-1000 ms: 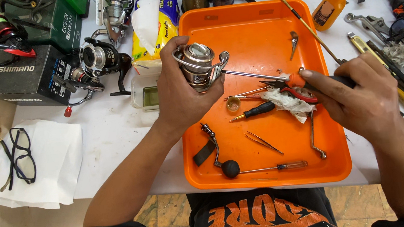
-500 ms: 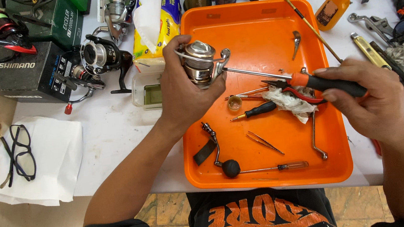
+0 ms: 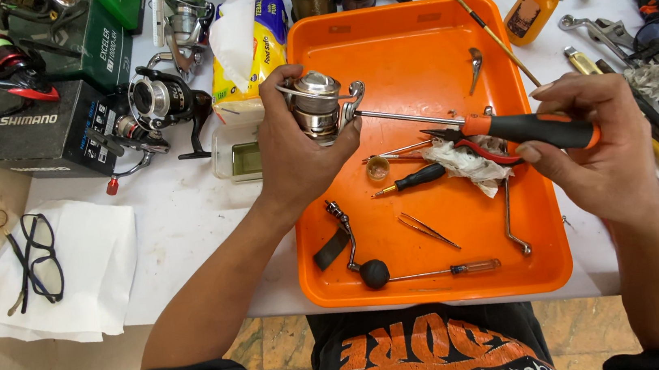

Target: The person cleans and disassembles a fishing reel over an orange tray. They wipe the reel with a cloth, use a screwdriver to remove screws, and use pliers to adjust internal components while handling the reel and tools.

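Head view: right hand [image 3: 603, 152] now grips screwdriver [image 3: 503, 127] against left hand's [image 3: 302, 159] clasped reel [image 3: 320, 106]

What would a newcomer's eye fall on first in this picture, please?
The bright orange tray in the middle, strewn with small tools. Above it the left hand grips a silver reel while the right hand aims a screwdriver at it. Spectacles lie on white paper at far left.

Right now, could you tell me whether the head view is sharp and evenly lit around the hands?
Head view: sharp, no motion blur on the left hand, spinning reel or screwdriver; soft even light, faint shadows on the orange tray; slight wide-angle bending at edges.
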